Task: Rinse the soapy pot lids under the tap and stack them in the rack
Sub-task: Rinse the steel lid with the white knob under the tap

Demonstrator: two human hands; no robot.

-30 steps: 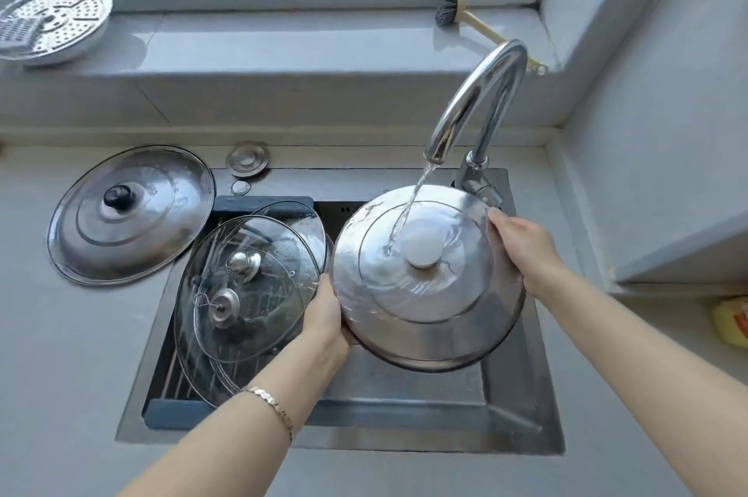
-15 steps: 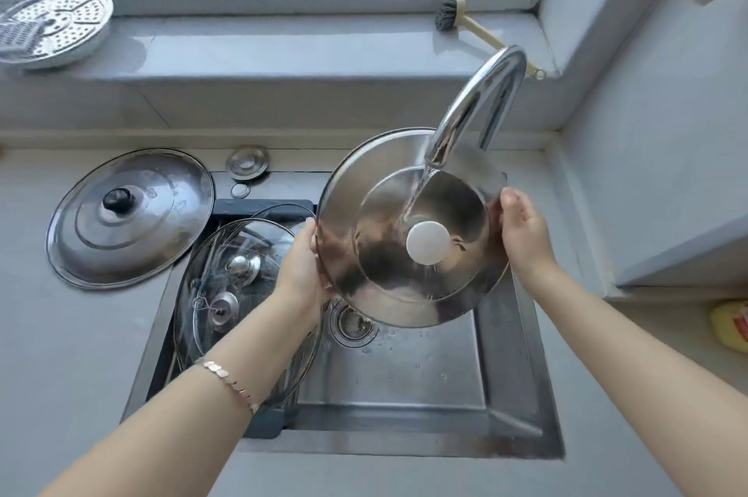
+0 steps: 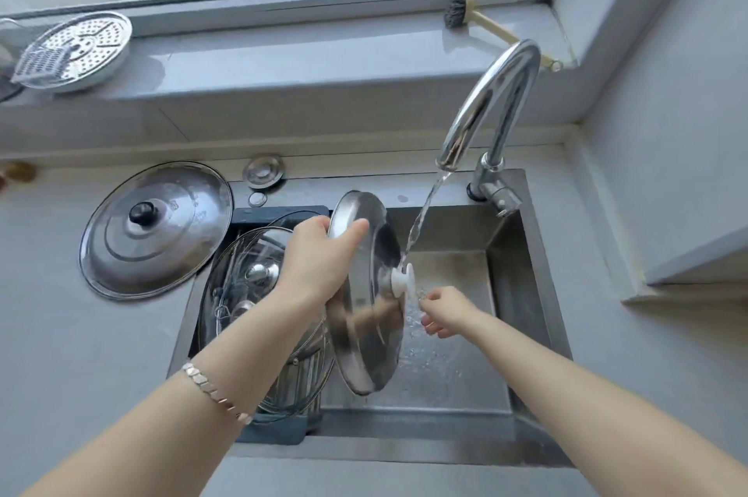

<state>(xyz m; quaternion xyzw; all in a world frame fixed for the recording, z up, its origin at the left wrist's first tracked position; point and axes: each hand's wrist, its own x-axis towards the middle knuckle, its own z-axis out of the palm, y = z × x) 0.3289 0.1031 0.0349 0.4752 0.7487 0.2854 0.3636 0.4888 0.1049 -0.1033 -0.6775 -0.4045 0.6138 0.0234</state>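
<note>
L hand [image 3: 319, 257]: grips rim of steel lid [image 3: 364, 318]; lid on edge under tap [image 3: 485, 112]; stream hits by its white knob [image 3: 402, 281]
R hand [image 3: 443, 312]: loose, holds nothing; in stream below tap
Done: glass lids [image 3: 259, 274] in rack [image 3: 279, 434], left of tap
Left: this lid; prob. big lid [image 3: 156, 229], counter far left of tap
In way: glass lids crowd rack

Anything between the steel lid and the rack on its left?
No separate obstacle. The steel lid, held on edge by the left hand, is right beside the rack. Glass lids already lean in the rack, so it must slot against them.
</note>
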